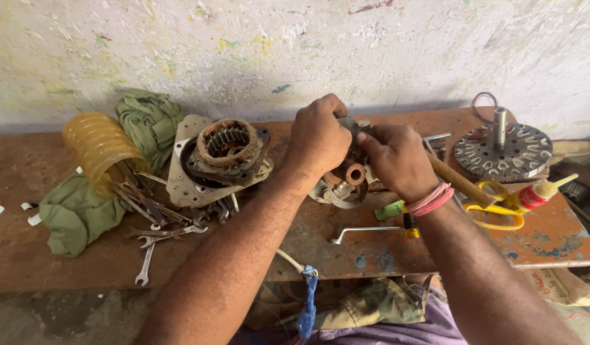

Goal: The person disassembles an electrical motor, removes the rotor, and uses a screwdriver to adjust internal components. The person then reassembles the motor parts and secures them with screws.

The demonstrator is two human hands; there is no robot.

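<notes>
A rusty metal motor part (347,177) with a short copper-coloured tube sits on the brown workbench (65,262) at the centre. My left hand (317,137) is closed over its upper left side. My right hand (397,158) grips its right side; a pink band is around that wrist. The top of the part is hidden under both hands. A wooden handle (460,181) pokes out from beneath my right wrist.
A motor stator on a metal plate (221,156) lies to the left, with several spanners (151,220), a yellow ribbed hose (97,148) and green cloth (75,214). To the right are a round finned rotor disc (502,152), yellow scissors (496,207), a glue bottle (537,195) and a bent wrench (365,231).
</notes>
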